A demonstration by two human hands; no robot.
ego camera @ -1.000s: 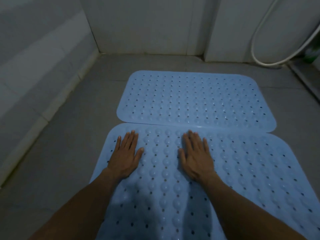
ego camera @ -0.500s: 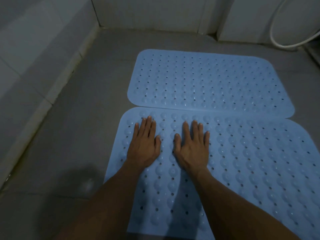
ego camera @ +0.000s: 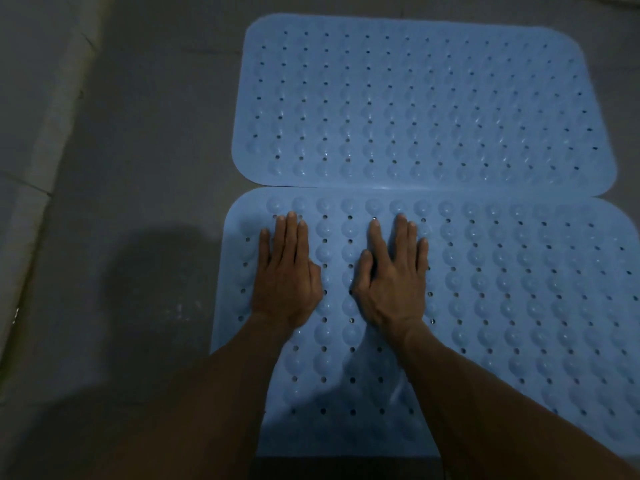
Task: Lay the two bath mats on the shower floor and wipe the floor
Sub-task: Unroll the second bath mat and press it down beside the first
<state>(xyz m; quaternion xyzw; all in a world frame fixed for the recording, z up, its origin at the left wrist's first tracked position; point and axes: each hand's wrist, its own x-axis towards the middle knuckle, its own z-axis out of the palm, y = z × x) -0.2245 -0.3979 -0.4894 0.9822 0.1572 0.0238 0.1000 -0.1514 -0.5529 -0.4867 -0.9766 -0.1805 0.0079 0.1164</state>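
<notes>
Two light blue rubber bath mats with bumps and small holes lie flat on the grey shower floor [ego camera: 149,140]. The far mat [ego camera: 415,98] slightly overlaps the top edge of the near mat [ego camera: 519,289]. My left hand [ego camera: 285,271] rests palm down on the near mat's left part, fingers straight and close together. My right hand [ego camera: 391,278] lies palm down beside it, a little to the right, also flat on the mat. Neither hand holds anything.
A raised tiled ledge or wall base [ego camera: 38,133] runs along the left side. Bare grey floor lies between it and the mats. A shadow falls on the floor left of my forearms.
The view has tilted down and moved closer, so the back wall and hose are out of sight. Both hands stay flat on the near mat, now closer together.
</notes>
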